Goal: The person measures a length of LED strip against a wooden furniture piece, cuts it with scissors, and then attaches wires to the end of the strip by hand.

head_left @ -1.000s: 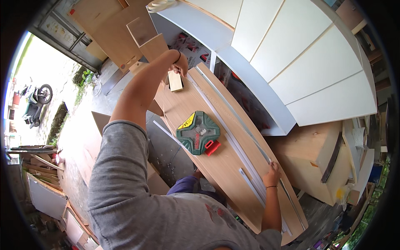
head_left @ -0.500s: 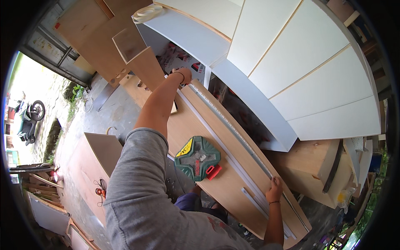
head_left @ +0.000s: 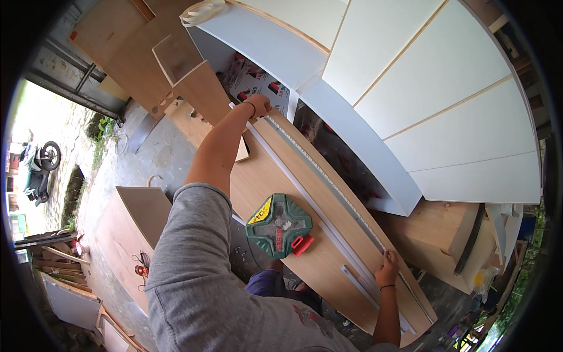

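A long silvery strip (head_left: 331,182) with fine marks along part of its length lies lengthwise on a wood-grain board (head_left: 267,170). At its far end my left hand (head_left: 258,107) is closed, fingers curled over the strip's tip and the board's far edge; the fingertips are partly hidden. Closer to me, my right hand (head_left: 387,270) rests on the board, its thumb and fingers closed at the strip. Beside the strip run narrow white strips (head_left: 305,199). A green tool case (head_left: 280,226) with a red latch sits on the board between my arms.
A large white panelled cabinet (head_left: 434,88) lies along the board's far right side, with a roll of pale edging (head_left: 202,12) on it. Wooden panels (head_left: 123,53) lean at the back left. A wooden box (head_left: 434,232) stands at right, and a pinkish panel (head_left: 126,246) at left.
The view has shifted slightly. My left hand has turned a little at the strip's far end, while my right hand keeps nearly the same place on the board.
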### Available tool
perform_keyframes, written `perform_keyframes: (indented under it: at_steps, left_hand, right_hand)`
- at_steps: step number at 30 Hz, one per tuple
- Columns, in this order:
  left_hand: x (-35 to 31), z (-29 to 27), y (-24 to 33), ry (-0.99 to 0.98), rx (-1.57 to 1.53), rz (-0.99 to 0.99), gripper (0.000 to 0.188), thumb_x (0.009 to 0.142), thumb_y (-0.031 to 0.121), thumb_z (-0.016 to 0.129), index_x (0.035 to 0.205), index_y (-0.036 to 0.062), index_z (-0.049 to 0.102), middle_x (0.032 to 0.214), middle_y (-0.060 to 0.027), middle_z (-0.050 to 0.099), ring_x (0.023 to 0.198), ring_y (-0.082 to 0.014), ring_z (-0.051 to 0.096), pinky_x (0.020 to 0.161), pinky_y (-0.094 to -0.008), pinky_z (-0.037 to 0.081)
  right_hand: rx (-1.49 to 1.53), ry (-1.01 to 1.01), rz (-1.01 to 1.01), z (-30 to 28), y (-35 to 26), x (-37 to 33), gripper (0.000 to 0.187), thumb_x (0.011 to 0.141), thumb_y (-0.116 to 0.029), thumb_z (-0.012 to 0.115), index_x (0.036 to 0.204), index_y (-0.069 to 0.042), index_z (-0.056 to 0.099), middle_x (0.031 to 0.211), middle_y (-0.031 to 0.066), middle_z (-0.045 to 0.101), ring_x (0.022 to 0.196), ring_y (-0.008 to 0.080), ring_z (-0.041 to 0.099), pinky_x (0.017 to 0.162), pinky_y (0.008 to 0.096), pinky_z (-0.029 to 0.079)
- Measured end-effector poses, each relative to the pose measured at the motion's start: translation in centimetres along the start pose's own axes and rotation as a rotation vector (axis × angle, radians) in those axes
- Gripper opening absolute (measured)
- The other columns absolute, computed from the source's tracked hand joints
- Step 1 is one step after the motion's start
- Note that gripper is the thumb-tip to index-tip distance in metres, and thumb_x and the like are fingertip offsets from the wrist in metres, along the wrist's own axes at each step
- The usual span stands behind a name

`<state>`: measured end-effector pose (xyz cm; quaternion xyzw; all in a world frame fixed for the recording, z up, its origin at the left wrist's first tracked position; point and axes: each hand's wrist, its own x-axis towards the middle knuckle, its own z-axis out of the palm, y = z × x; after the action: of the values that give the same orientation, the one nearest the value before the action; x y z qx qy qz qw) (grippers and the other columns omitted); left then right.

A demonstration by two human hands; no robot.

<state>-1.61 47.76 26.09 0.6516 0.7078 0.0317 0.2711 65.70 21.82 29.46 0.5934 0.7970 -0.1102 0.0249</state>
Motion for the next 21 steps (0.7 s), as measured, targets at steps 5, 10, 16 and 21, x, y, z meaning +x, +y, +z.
perform_keyframes:
  at_steps: [5,10,16,21]
  left_hand:
    - [0.2,-0.1,-0.6,-0.019,-0.025,0.007,0.023,0.066,0.008,0.068,0.089,0.0107,0.070,0.089,-0.0102,0.068,0.086,-0.0259,0.064,0.077,-0.0345,0.050]
    - [0.7,0.5,-1.4,0.017,-0.049,0.034,0.022,0.064,0.007,0.069,0.087,0.0090,0.070,0.088,-0.0114,0.068,0.085,-0.0262,0.064,0.077,-0.0344,0.050]
    - [-0.1,0.4,-0.3,0.087,-0.106,-0.025,0.023,0.062,0.008,0.071,0.085,0.0069,0.067,0.089,-0.0120,0.067,0.087,-0.0286,0.063,0.076,-0.0358,0.050]
    - [-0.4,0.6,-0.7,0.128,-0.078,-0.042,0.028,0.061,0.009,0.070,0.087,0.0051,0.060,0.088,-0.0145,0.064,0.087,-0.0306,0.062,0.074,-0.0370,0.049]
  right_hand:
    - [0.007,-0.015,0.017,0.0,0.0,0.1,0.056,0.067,0.010,0.055,0.122,0.002,0.051,0.121,0.0165,0.049,0.110,0.0341,0.050,0.085,0.0388,0.049]
    - [-0.023,0.006,-0.011,0.3,0.4,0.1,0.055,0.067,0.008,0.057,0.121,0.002,0.052,0.122,0.0158,0.049,0.110,0.0333,0.049,0.087,0.0376,0.048]
    - [0.011,-0.004,0.011,0.5,0.5,0.1,0.054,0.065,0.003,0.060,0.119,0.002,0.054,0.122,0.0160,0.050,0.110,0.0344,0.049,0.088,0.0428,0.045]
    - [-0.005,-0.004,0.004,0.4,0.4,0.0,0.054,0.066,0.003,0.060,0.120,0.002,0.054,0.122,0.0160,0.049,0.111,0.0338,0.049,0.088,0.0416,0.046]
